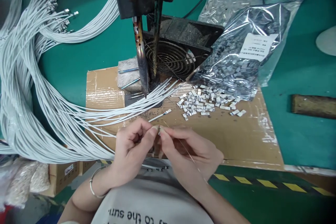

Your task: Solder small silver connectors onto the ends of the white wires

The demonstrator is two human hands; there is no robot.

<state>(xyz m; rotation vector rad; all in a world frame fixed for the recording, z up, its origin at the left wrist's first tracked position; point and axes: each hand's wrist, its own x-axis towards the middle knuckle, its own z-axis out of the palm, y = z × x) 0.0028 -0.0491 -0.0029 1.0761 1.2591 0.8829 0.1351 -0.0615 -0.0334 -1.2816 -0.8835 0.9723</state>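
White wire (160, 116) runs off at one o'clock from my left hand (133, 143) and right hand (183, 147), pinched together on its tiny terminal (159, 129), which I judge could slip if either loosens.

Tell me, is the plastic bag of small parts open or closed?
Open: the plastic bag lies flat, and small parts have spilled from its mouth onto the cardboard.

Both hands, left (132, 143) and right (187, 148), pinch white wire (160, 116) end together above cardboard sheet (236, 136).
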